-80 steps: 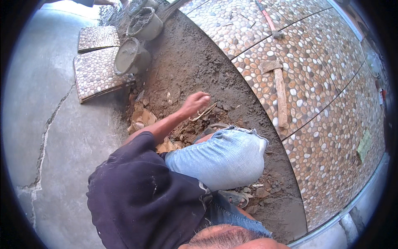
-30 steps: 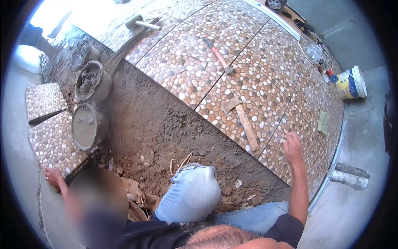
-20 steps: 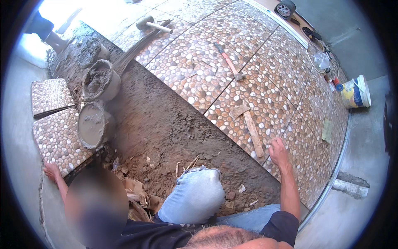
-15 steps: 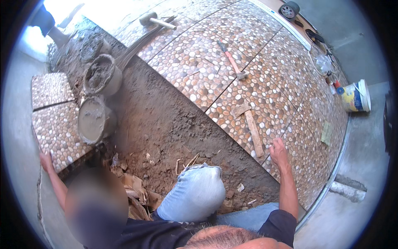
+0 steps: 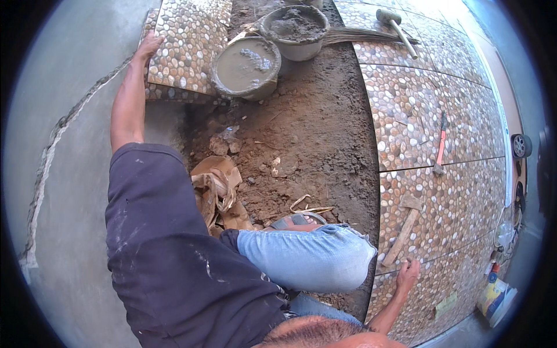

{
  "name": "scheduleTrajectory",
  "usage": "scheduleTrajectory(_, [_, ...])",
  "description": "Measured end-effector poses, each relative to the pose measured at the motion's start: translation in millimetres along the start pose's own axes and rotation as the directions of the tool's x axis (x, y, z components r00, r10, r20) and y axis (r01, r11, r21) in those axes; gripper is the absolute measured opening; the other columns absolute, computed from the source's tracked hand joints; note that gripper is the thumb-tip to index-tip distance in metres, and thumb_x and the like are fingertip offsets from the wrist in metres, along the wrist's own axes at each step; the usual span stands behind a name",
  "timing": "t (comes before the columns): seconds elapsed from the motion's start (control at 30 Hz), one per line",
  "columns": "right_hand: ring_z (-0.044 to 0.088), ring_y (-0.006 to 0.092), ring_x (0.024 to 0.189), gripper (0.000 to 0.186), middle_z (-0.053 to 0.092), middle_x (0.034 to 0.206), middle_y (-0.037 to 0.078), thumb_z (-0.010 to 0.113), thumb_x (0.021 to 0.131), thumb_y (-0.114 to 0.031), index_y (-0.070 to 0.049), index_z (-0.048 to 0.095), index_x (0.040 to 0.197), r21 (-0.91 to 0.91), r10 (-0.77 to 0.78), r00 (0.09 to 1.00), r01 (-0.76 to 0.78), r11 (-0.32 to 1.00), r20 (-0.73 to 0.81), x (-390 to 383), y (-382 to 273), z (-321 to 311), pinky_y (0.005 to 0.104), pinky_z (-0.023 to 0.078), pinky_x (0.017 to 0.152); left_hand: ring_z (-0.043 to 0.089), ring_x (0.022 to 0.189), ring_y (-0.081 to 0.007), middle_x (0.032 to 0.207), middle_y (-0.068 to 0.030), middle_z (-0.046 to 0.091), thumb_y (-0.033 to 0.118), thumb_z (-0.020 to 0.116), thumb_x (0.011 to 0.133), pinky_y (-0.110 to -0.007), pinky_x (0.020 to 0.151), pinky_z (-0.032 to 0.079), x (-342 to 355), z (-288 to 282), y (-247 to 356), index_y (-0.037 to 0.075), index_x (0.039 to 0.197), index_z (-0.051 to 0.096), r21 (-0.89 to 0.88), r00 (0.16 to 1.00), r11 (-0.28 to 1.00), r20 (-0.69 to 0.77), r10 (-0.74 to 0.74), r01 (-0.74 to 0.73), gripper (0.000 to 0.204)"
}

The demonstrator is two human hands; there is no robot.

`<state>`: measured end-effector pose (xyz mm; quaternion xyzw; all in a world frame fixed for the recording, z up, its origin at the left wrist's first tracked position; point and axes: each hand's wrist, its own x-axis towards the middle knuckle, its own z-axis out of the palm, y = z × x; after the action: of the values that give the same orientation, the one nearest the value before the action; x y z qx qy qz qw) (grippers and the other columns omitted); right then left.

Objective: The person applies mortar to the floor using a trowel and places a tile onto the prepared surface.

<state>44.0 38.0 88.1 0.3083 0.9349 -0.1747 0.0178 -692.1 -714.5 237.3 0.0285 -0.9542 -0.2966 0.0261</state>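
My left hand [image 5: 148,46] grips the left edge of a pebble-patterned tile [image 5: 185,49] in a stack on the left, beside a bucket of watery grey slurry [image 5: 245,69]. My right hand [image 5: 408,272] is low on the laid pebble-patterned tiles [image 5: 435,214], fingers curled; what is under them, if anything, is hidden. It is just right of the handle end of a wooden-handled hatchet-like tool [image 5: 399,238], without visibly gripping it. A red-handled hammer [image 5: 441,145] lies higher on those tiles. My bent knee in jeans is between my two arms.
Bare soil and mortar [image 5: 313,139] run between cracked concrete [image 5: 75,174] and the tiled floor. A bucket of mortar [image 5: 296,43], long thin strands [image 5: 365,36] and a mallet [image 5: 394,29] are at the top. Crumpled brown paper [image 5: 214,185] lies by my leg; a paint bucket [image 5: 496,301] stands lower right.
My view has turned left. My left hand moved from over the soil to the stacked tiles' edge and now sits farther along it. My right hand stays down on the laid tiles.
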Motion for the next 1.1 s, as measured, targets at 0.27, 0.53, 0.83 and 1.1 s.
scheduleTrajectory(0.27, [0.053,0.0333,0.088,0.016,0.055,0.093,0.018,0.053,0.08,-0.004,0.001,0.057,0.095,0.11,0.048,0.999,-0.049,0.993,0.013,21.1,-32.9,-14.5,0.0404,0.042,0.078,0.056,0.102,-0.039,0.107,-0.0264,0.058,0.027,0.055,0.082,-0.044,0.088,0.042,-108.0,33.7,42.3,-0.002,0.111,0.05,0.101,0.947,0.993,-0.309,0.093,-0.065,0.041])
scheduleTrajectory(0.53, [0.052,0.0324,0.093,0.015,0.057,0.092,0.015,0.054,0.078,-0.004,-0.001,0.059,0.092,0.135,-0.1,0.994,0.106,0.985,-0.052,28.8,-53.7,-7.3,0.0411,0.04,0.083,0.059,0.094,-0.024,0.102,-0.0143,0.062,0.019,0.06,0.08,-0.036,0.083,0.044,-211.8,46.8,84.5,-0.003,0.113,0.051,-0.394,0.951,0.919,-0.289,-0.113,-0.01,0.041])
scheduleTrajectory(0.83, [0.054,0.038,0.089,0.024,0.056,0.093,0.021,0.055,0.081,-0.014,0.001,0.059,0.099,0.036,0.045,0.997,-0.042,0.998,-0.064,24.5,-5.9,4.0,0.0421,0.044,0.078,0.053,0.098,-0.0221,0.111,-0.0128,0.056,0.016,0.063,0.079,-0.036,0.087,0.041,-148.7,-0.1,43.2,-0.004,0.115,0.051,-0.174,0.954,0.974,-0.284,0.091,-0.145,0.043])
scheduleTrajectory(1.1, [0.058,0.0344,0.093,0.024,0.061,0.097,0.019,0.055,0.083,-0.019,-0.001,0.062,0.097,0.276,0.17,0.981,-0.139,0.951,-0.092,43.8,-11.3,1.8,0.0385,0.045,0.081,0.055,0.099,-0.0171,0.115,-0.011,0.056,0.01,0.055,0.087,-0.028,0.085,0.044,-241.7,-127.9,187.8,-0.003,0.123,0.047,-0.292,0.955,0.911,-0.026,0.297,-0.291,0.039])
